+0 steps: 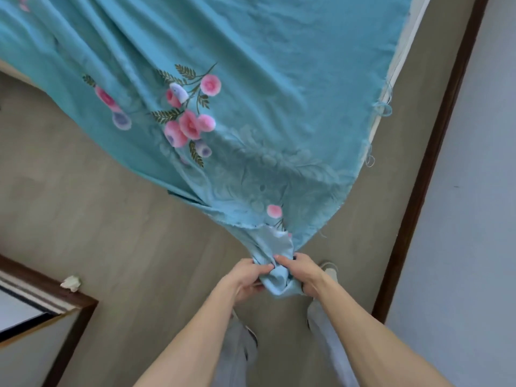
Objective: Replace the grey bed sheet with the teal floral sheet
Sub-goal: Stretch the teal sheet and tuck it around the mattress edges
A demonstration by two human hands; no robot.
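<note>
Above grey flooring (111, 219), left hand (247, 277) and right hand (303, 273) grip teal floral sheet (265, 107), seemingly its corner.

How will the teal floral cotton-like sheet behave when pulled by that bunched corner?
Likely floppy: the teal floral sheet drapes in folds and bunches where the left hand and right hand grip it. Probably light. Its frayed edge may snag.
</note>
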